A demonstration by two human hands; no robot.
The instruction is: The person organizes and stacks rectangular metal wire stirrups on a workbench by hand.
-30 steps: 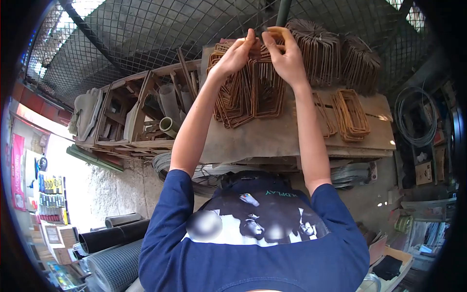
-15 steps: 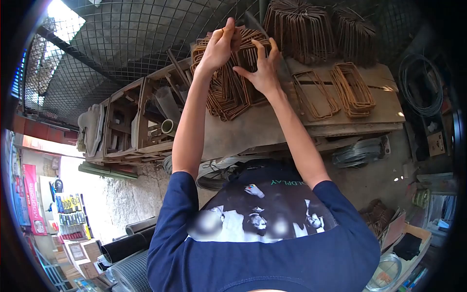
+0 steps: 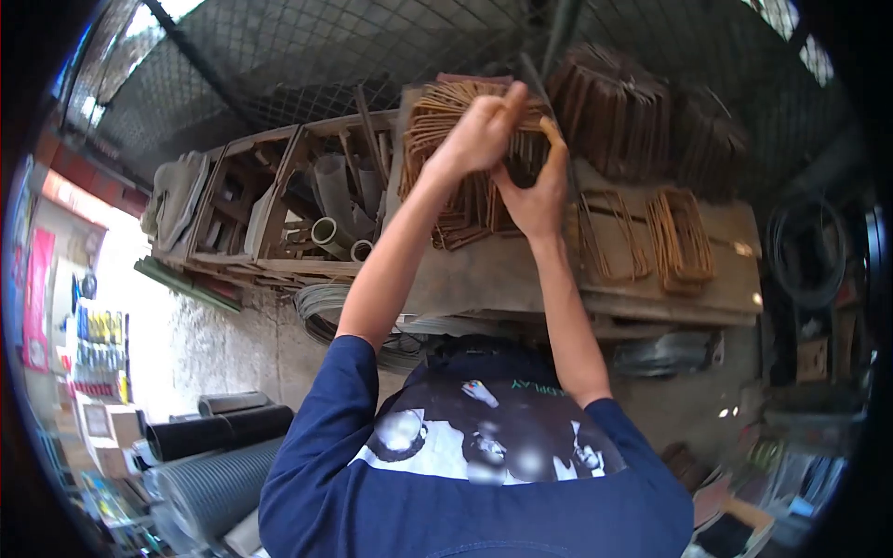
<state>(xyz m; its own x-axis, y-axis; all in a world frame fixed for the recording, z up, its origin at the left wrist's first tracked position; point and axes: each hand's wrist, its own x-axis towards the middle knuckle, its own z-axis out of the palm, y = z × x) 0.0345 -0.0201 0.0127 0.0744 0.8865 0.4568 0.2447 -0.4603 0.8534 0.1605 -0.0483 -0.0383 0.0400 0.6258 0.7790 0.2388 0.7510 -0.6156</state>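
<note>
My left hand [image 3: 484,132] is closed and slightly blurred in front of the stack of bent rusty rods [image 3: 437,126]; what its fingers hold is hidden. Just right of it, my right hand [image 3: 539,193] has its thumb and fingers curved wide apart, with nothing visible between them. Its thumb tip comes close to the left hand. The rods lie on a wooden bench [image 3: 465,282], fanned out behind and below both hands. A thin dark bar [image 3: 532,70] rises behind the hands.
Rectangular wire frames [image 3: 681,242] lie on the bench at right, with more rod bundles [image 3: 609,112] behind. Wooden compartments [image 3: 237,200] with pipes [image 3: 327,232] stand at left. Wire coils [image 3: 321,312] sit below the bench. Mesh fencing [image 3: 326,56] runs behind. Dark rolls [image 3: 219,431] lie lower left.
The view has shifted, so the bench appears lower. My left hand has moved right and closer to my right hand, which stays curved open.
</note>
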